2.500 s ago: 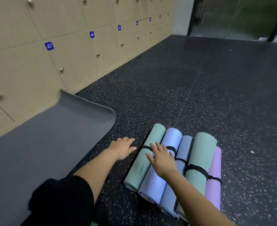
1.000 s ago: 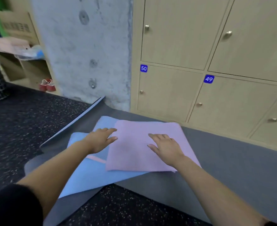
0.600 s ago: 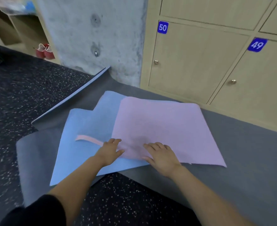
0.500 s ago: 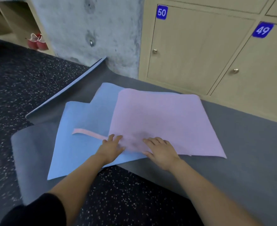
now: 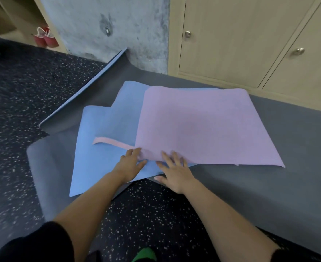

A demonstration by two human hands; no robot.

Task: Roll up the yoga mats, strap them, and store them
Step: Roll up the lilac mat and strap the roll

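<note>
Both hands had slid back from the middle of the stacked mats to their near edge, so rolling looked about to begin; the blue mat (image 5: 99,157) lay thin and matte, a pink strip (image 5: 114,143) across it; the left hand (image 5: 130,165) pressed flat there, fingers straight, gripping nothing; the right hand (image 5: 174,172) lay splayed and released on the near corner of the lilac mat (image 5: 203,125); that soft, finely grained sheet bowed at its far edge, atop the broad grey mat (image 5: 278,186).

pink mat (image 5: 203,127) unrolled, atop blue mat (image 5: 102,148)
</note>
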